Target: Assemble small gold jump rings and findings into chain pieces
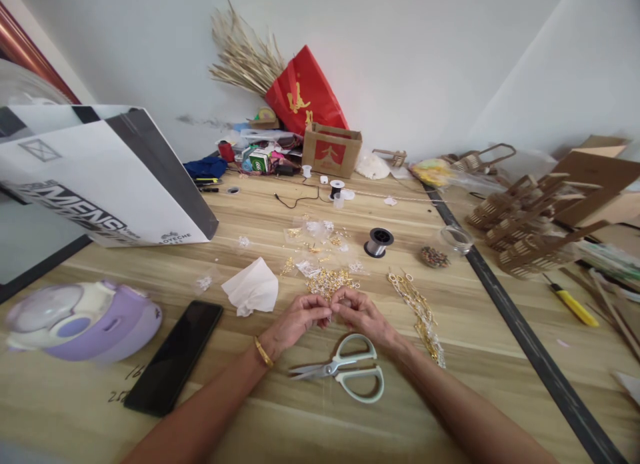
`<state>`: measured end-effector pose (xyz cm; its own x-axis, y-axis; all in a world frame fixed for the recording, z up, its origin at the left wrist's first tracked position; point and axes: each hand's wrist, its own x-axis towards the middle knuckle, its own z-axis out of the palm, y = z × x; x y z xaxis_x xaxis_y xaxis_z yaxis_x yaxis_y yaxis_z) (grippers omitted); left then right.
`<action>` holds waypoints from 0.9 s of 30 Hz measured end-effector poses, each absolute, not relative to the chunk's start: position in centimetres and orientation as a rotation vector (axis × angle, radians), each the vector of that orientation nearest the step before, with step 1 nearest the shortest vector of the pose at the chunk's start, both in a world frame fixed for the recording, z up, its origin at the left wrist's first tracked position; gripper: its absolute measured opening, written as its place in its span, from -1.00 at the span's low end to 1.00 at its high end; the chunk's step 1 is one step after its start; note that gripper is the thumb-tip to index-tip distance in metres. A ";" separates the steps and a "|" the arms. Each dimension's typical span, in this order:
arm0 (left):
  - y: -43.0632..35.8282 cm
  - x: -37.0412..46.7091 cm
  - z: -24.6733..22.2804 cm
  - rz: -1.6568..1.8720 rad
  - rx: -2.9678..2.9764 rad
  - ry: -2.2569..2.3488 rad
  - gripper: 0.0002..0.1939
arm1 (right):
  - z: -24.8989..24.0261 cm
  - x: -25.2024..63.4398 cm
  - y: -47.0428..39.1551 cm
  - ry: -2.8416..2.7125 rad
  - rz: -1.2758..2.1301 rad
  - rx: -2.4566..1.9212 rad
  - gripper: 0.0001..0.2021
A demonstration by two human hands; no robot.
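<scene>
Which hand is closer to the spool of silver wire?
Right. The right hand is nearer, with the spool beyond it and slightly rightward; the left hand is farther off, left of the right hand.

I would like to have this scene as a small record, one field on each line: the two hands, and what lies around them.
Hands: left hand and right hand, fingertips pinched and close together
Held item: too small to tell
Left wrist: gold bracelet
Just beyond hands: pile of small gold and pale pieces
Nearer the wearer: scissors, blades pointing left
Left side: white tissue, dark phone
Right side: gold and silver strands, wire spool
Surface: wood-grain table
</scene>
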<state>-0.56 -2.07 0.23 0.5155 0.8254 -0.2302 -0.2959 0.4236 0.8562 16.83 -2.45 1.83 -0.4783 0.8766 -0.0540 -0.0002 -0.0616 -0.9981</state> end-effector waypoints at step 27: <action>-2.1 -0.3 0.6 0.815 1.355 1.020 -0.80 | 2.8 18.5 -1.6 -2.101 1.091 -1.110 -0.81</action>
